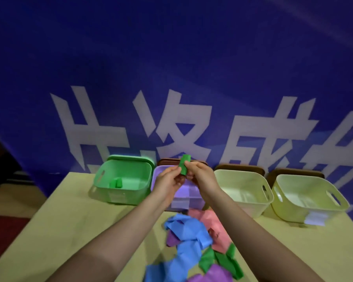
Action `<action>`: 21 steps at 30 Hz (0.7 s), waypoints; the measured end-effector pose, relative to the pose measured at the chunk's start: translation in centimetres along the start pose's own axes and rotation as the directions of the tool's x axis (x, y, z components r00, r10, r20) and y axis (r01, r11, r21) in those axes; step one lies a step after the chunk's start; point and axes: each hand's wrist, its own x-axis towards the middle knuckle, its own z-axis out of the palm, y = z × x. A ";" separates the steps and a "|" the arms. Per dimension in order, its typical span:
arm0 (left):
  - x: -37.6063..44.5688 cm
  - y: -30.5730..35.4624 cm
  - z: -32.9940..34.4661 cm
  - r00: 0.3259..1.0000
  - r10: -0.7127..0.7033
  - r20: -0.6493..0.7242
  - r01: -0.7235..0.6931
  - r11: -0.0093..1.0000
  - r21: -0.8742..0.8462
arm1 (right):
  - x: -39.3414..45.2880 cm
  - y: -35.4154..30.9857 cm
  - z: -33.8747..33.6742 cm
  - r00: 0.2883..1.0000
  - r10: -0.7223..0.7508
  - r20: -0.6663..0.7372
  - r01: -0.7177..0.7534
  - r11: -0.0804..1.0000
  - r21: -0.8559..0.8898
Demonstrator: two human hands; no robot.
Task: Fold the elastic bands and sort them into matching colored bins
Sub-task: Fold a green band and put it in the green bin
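Both hands hold a folded green elastic band (183,164) raised above the purple bin (183,202). My left hand (169,181) pinches its lower left edge, and my right hand (200,174) pinches it from the right. The green bin (102,176) stands to the left and holds a small folded green band (116,183). On the table near me lies a loose pile of bands: blue (186,241), pink (210,224), purple (210,274) and green (222,261).
Two pale bins (267,190) (340,202) stand in the row to the right of the purple one, with brown lids behind them. A blue banner (171,68) with white characters hangs right behind the bins. The yellowish table (69,220) edge runs along the left.
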 end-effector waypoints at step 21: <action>16.7 9.1 -32.9 0.850 0.230 -0.474 0.327 0.475 0.817 | 17.6 15.6 19.6 0.954 0.299 -0.032 -0.197 0.541 -0.818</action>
